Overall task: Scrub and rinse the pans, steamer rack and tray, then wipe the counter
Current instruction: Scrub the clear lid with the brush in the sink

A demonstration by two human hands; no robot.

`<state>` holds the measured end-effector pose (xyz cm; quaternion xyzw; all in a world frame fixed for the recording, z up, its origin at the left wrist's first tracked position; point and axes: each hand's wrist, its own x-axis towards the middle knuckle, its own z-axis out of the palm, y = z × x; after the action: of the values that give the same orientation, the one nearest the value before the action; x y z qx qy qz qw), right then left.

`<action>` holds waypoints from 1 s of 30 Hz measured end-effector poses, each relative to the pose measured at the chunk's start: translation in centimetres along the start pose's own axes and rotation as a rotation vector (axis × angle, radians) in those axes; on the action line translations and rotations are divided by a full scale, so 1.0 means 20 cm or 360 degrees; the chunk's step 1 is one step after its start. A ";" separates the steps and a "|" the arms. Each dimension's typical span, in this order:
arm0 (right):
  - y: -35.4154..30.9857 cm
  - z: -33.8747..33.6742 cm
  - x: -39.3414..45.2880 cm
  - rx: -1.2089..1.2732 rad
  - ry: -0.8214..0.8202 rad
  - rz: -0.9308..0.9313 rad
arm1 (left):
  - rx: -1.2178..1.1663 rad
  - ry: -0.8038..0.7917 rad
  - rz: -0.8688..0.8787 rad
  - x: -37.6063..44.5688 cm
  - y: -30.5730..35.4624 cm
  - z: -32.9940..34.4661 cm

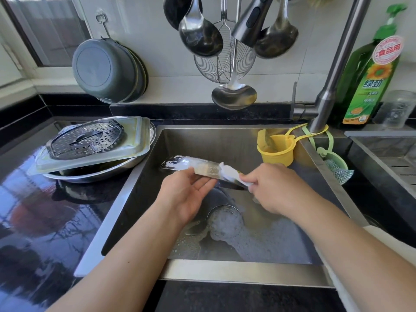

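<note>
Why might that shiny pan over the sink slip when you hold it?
The pan is smooth metal with foam along its rim, so it probably feels slippery. The left hand only props it with fairly straight fingers, so it might slide. It looks thin, so likely stiff and light.

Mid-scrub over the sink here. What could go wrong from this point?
1. The soapy pan is held on edge by the left hand with fairly straight fingers; it may slip into the sink.
2. The right hand pushing the sponge could tip it.
3. The tray and rack stack sits tilted near the sink edge; an elbow could knock it.
</note>
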<state>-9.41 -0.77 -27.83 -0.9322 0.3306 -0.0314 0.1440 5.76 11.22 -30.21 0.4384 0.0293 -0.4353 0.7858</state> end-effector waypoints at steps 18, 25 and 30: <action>-0.14 0.08 0.02 0.0244 0.0105 -0.0044 | 0.0099 -0.0122 -0.0065 -0.01 -0.03 0.01; -0.11 0.02 -0.02 0.0193 0.0060 -0.0007 | -0.0073 -0.0125 -0.0095 0.00 -0.01 0.01; -0.08 0.07 0.05 0.0189 0.0129 0.0005 | -0.0116 -0.0091 -0.0048 0.01 -0.01 0.00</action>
<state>-7.50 0.18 -28.67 -0.9195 0.3351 -0.0885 0.1854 5.74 11.11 -30.38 0.3964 0.0292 -0.4581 0.7951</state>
